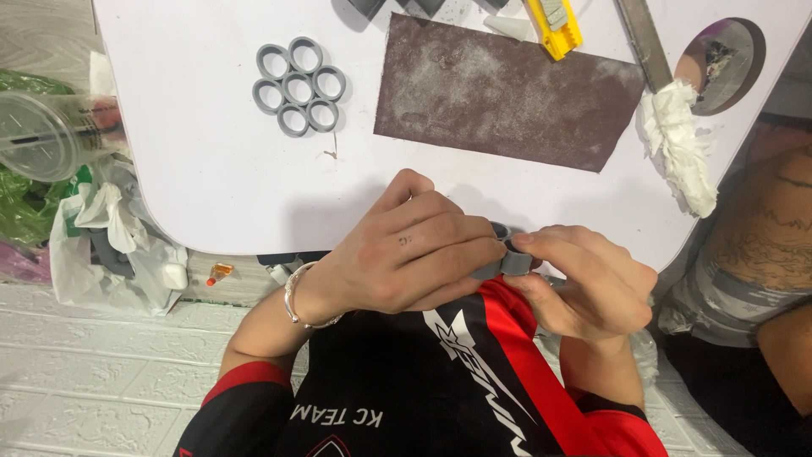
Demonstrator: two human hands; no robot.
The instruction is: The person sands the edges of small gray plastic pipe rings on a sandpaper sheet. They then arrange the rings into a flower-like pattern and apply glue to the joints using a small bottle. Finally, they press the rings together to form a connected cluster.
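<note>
the grey ring pieces (506,254) sit between the two hands, just off the near edge of the white table (194,186) and over the person's lap. at least two short rings show, side by side and touching; how many more lie behind the fingers cannot be told. the left hand (406,254) is curled nearly closed over them from the left, its fingers wrapped across the top and side. the right hand (592,283) pinches them from the right, thumb and forefinger closed on the outer ring, the other fingers folded under.

the work looks like pressing one ring against another. to do it well, the rings would want to be kept level with each other, flat faces in one plane and walls meeting squarely, with steady pressure from both sides and no twisting. fingertips are best kept off the seam where the walls meet.

out on the table lies a finished flower-shaped cluster of grey rings (299,85), six around one. to its right lies a dark sheet of sandpaper (507,93) dusted with pale grit, with a yellow utility knife (554,25) beyond it and a flat metal bar wrapped in white tissue (677,144) well to the right. a clear plastic cup (46,135) and crumpled bags sit on the floor to the left.
</note>
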